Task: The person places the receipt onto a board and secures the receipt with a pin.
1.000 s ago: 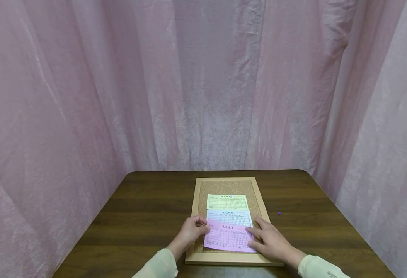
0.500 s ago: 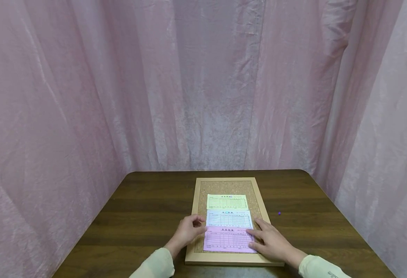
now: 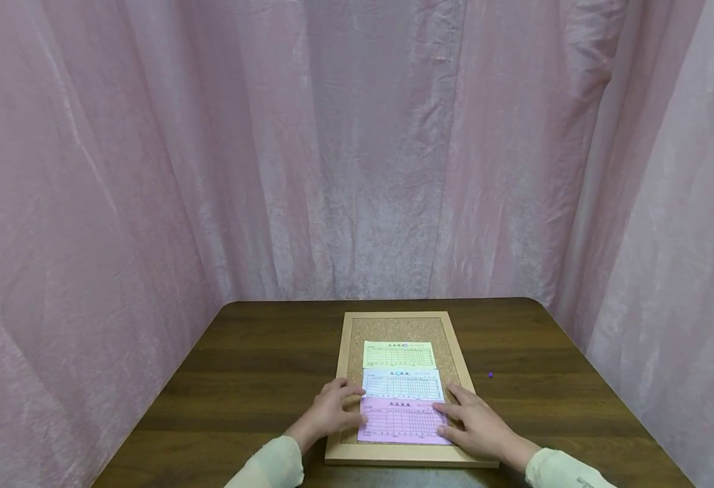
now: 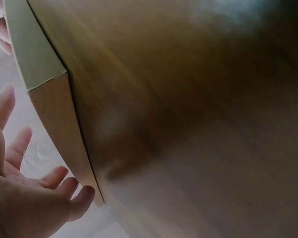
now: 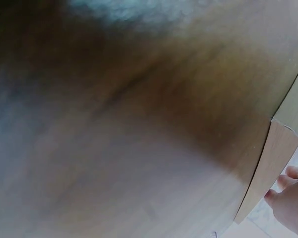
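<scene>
A pink printed form (image 3: 402, 421) lies flat on a wood-framed cork board (image 3: 399, 328), below a blue form (image 3: 402, 385) and a yellow-green form (image 3: 399, 355). At the pink sheet's left edge my left hand (image 3: 331, 409) spreads its fingers, with fingertips right at the paper. My right hand (image 3: 475, 421) rests over the board's right side, its fingertips on the pink sheet's right edge. In the left wrist view the left fingers (image 4: 20, 148) are apart beside the frame's corner. Only part of the right hand (image 5: 293, 198) shows in the right wrist view.
The board stands on a dark brown wooden table (image 3: 259, 379). A small purple push pin-like object (image 3: 490, 374) lies on the table right of the board. Pink curtains (image 3: 369, 149) hang behind and at both sides.
The pink form has slid down and levelled, uncovering more of the blue form. My left hand has gone from pinching its left edge to spread fingers there. The right hand has hardly moved.
</scene>
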A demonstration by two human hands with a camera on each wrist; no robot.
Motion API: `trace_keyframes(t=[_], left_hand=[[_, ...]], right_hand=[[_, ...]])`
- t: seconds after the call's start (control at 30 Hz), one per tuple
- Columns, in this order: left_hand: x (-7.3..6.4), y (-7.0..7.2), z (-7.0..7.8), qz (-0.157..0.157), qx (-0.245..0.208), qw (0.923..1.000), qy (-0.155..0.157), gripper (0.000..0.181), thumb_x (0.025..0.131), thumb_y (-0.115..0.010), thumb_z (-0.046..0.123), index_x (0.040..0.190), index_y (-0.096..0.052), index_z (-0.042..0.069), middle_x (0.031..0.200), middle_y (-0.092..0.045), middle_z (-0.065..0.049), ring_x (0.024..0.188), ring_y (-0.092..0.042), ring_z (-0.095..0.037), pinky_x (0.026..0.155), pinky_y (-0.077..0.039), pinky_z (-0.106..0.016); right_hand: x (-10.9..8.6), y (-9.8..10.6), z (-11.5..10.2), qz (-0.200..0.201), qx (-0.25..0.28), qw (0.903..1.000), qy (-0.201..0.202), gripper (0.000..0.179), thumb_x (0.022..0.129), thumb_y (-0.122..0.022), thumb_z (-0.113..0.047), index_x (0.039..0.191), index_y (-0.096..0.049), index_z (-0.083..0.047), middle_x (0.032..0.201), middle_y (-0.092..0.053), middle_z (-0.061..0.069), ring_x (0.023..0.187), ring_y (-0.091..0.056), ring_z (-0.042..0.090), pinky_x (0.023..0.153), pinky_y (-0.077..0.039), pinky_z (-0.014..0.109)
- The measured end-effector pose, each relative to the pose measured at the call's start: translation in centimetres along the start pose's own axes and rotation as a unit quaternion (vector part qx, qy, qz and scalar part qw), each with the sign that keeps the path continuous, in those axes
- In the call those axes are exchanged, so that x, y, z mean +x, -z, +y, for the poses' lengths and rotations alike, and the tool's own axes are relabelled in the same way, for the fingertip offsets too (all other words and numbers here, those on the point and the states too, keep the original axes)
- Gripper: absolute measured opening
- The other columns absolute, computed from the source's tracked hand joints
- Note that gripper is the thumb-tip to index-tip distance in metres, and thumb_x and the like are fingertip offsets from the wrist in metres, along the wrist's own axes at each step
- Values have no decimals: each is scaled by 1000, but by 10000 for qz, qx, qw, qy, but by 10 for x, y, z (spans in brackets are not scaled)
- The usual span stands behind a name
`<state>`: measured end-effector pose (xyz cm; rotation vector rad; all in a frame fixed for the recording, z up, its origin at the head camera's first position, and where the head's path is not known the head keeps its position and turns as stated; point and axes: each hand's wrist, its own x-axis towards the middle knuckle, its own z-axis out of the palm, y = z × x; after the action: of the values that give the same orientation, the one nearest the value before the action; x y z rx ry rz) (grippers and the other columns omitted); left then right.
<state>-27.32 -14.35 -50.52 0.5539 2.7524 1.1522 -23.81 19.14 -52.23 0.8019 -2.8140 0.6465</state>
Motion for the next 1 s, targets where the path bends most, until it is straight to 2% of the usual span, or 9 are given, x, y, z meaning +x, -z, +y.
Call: trace_keyframes(t=[0.23,0.47,0.7,1.0], left_hand=[[-5,-1,-1,-125,285,9994,-151,52,75,-87,33,120,-70,14,152,-29,-31,141,-21,-52,107,-18,-72],[-9,-2,-4,-328,487,9979,-268,60,73,-87,38,125,-69,12,154,-26,-32,143,-16,-51,108,-16,-71],[-9,-2,-5,-527,606,9966,-203,63,73,-88,39,127,-68,14,156,-24,-30,145,-13,-50,107,-17,-72],[-11,0,-5,-678,797,9943,-204,65,76,-85,43,132,-66,16,158,-22,-28,146,-12,-48,108,-18,-71]], right_hand=[[0,1,-1,-96,33,9999,-29,53,94,-65,-46,129,-66,-6,148,-39,31,134,-37,52,105,-33,65],[-1,2,0,19,0,10000,74,53,93,-67,-45,128,-67,-5,146,-41,31,132,-40,53,103,-35,65],[-3,1,1,-101,70,9999,-5,56,93,-65,-49,130,-65,-6,148,-39,31,134,-37,52,104,-33,66],[-5,3,0,-37,69,10000,12,55,92,-67,-46,129,-66,-6,146,-40,32,133,-38,53,103,-33,67]])
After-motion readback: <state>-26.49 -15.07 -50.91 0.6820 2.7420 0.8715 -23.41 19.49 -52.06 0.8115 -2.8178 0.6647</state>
